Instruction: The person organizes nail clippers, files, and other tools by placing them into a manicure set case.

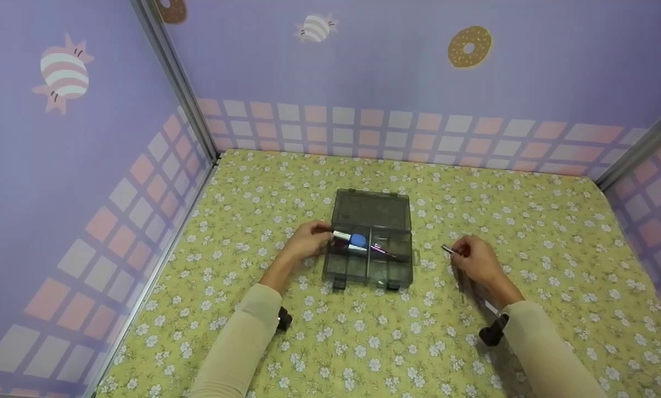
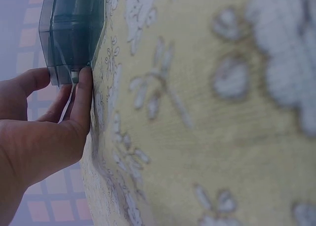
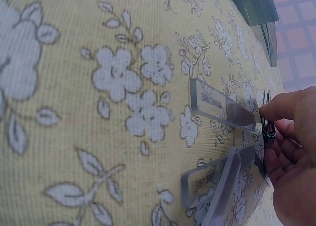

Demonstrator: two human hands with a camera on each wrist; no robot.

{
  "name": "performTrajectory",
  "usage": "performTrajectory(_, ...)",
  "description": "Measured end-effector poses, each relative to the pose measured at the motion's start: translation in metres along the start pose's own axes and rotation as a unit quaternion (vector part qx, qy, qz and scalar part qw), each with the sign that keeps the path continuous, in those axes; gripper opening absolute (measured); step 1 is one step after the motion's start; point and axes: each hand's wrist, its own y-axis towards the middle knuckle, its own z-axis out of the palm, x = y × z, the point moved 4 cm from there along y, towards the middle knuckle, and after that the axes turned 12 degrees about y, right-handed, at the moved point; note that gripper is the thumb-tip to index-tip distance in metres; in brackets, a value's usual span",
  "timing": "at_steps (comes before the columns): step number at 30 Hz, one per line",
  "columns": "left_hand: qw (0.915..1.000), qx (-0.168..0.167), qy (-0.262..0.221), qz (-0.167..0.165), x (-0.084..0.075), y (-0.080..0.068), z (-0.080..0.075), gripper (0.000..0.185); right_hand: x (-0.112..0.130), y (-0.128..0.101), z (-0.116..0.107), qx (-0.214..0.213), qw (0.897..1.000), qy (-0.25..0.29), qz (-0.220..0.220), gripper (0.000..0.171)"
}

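A smoky clear plastic storage box [image 1: 347,271] lies on the cloth with its lid [image 1: 372,210] folded back. My left hand [image 1: 308,240] holds the box's left side wall, thumb at the rim and fingers lower down, as the left wrist view shows. In the left compartments lie a white-and-blue item [image 1: 357,240] and a dark red bottle-like one. A thin purple-pink tool [image 1: 380,249] lies in the right half. To the right of the box, my right hand [image 1: 477,260] pinches small metal nail clippers [image 3: 269,129] between thumb and fingers, just above the cloth.
Several clear flat bars, one [image 3: 217,105] with printed lettering, lie on the cloth beneath my right hand. A floral yellow cloth [image 1: 363,342] covers the table. Purple panels [image 1: 363,66] enclose its back and sides.
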Motion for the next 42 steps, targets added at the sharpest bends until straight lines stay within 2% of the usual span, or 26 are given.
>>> performTrajectory(6, 0.9997, 0.003, -0.022, -0.011, 0.001, 0.001, 0.001, 0.040, -0.001, -0.001, 0.001, -0.008, 1.000, 0.008, 0.007, 0.012)
performTrajectory(12, 1.0000, -0.006, -0.007, -0.002, 0.002, 0.001, 0.001, 0.039, 0.000, -0.001, 0.004, -0.001, 1.000, 0.026, 0.009, 0.013)
performTrajectory(17, 1.0000, -0.005, -0.006, 0.003, 0.003, -0.001, -0.001, 0.040, 0.010, 0.003, 0.009, 0.015, 0.999, 0.029, -0.007, 0.014)
performTrajectory(28, 1.0000, 0.002, -0.007, 0.000, 0.003, 0.000, 0.000, 0.042, 0.048, 0.016, 0.025, 0.036, 0.995, 0.085, -0.029, 0.013)
performTrajectory(42, 0.9999, -0.005, -0.002, 0.011, 0.000, -0.001, 0.001, 0.037, 0.095, 0.040, 0.064, 0.056, 0.992, 0.035, -0.109, 0.009)
